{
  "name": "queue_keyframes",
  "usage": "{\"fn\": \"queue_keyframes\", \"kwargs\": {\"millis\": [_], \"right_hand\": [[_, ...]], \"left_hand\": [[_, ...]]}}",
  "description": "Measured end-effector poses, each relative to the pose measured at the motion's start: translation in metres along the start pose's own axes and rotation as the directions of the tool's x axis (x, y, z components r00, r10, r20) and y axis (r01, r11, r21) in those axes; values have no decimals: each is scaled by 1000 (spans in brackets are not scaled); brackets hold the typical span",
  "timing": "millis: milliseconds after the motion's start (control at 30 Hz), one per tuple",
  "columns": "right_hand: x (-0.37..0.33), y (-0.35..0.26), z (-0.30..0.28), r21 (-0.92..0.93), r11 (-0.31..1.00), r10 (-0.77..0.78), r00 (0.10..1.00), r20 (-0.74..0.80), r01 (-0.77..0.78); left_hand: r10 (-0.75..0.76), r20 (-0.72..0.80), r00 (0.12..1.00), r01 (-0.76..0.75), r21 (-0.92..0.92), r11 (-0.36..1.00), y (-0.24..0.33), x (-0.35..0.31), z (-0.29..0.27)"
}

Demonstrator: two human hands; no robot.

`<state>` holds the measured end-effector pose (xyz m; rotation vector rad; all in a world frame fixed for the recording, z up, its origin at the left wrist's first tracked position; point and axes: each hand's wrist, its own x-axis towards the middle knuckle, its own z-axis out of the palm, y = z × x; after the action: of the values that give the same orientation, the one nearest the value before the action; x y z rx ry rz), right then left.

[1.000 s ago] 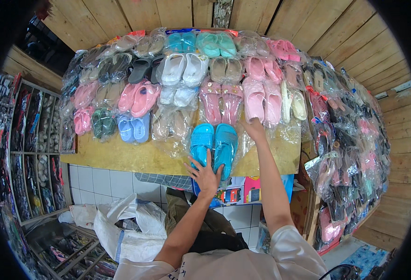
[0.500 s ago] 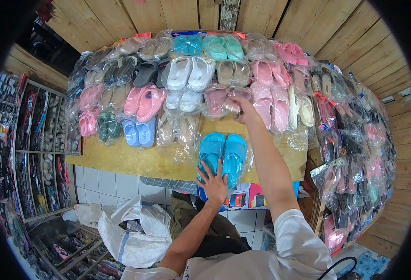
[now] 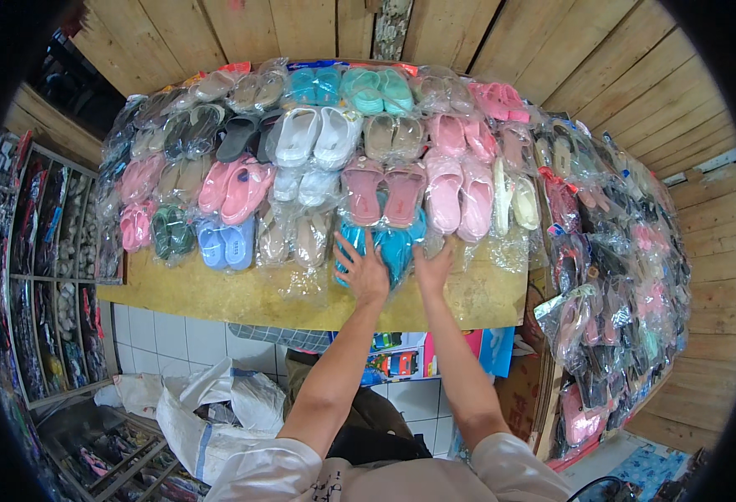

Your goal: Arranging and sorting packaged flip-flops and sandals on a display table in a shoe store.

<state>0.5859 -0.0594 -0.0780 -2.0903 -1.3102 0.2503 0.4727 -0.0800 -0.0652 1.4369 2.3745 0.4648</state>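
Note:
A pair of bright blue sandals point(image 3: 400, 244) in a clear plastic bag lies on the yellow tabletop, its far end against or under a bagged pair of dusty-pink sandals point(image 3: 383, 196). My left hand point(image 3: 365, 271) rests on the near left part of the blue pair, fingers spread. At the bag's right edge sits my right hand point(image 3: 433, 268), its fingertips on the plastic and its fingers apart, as far as they show. Light pink clogs point(image 3: 460, 194) lie just beyond the right hand. Beige sandals point(image 3: 310, 240) in plastic are left of my left hand.
Rows of bagged footwear, such as white clogs point(image 3: 318, 136) and light blue sandals point(image 3: 226, 243), cover the far part of the yellow table point(image 3: 209, 294). More bagged pairs fill a stand point(image 3: 615, 293) at right. Metal shelving point(image 3: 58, 276) stands left; a white sack point(image 3: 217, 410) lies below.
The blue sandals have moved away from the table's near edge, up to the dusty-pink pair, with my left hand on them. My right hand has left the dusty-pink pair, which now lies straighter.

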Motion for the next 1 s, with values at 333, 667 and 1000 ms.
{"fn": "queue_keyframes", "kwargs": {"millis": [333, 667, 1000], "right_hand": [[32, -47, 16, 503, 762, -11, 769, 639, -407], [76, 16, 19, 488, 594, 62, 641, 765, -640], [-14, 0, -21, 206, 965, -201, 961, 189, 161]], "left_hand": [[-195, 31, 980, 198, -151, 969, -4, 2, -3], [-26, 118, 993, 26, 0, 1000, -1, 9, -4], [-33, 276, 960, 68, -117, 991, 19, 34, -18]]}}
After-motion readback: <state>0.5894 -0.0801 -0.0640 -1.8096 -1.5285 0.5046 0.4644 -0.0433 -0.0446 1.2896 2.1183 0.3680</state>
